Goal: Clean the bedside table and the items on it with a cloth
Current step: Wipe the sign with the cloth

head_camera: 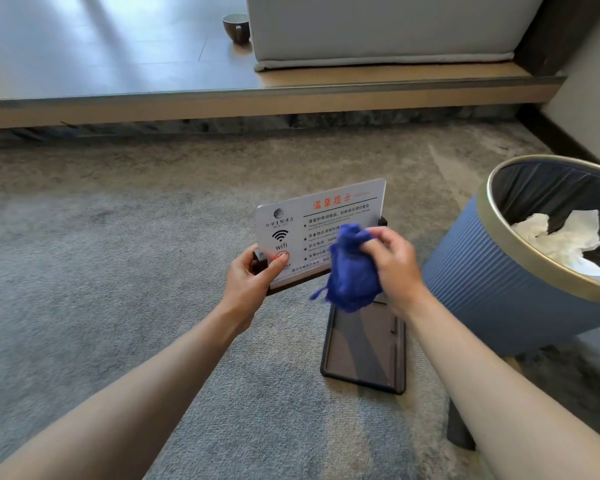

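My left hand point(253, 275) grips the lower left corner of a white wifi notice sign point(312, 220) set in a dark wooden base, held up above the carpet. A bunched blue cloth point(350, 271) is in my right hand point(392, 261) and presses against the sign's lower right face, hiding part of its text. A dark rectangular tray point(364, 344) lies flat on the carpet just below the cloth.
A blue waste bin point(492, 271) with a gold rim, a black liner and crumpled white tissue stands at the right. A low wooden platform point(222, 95) runs across the back, with a grey cushion point(378, 29) and a dark cup point(236, 27) on it. Grey carpet lies all around.
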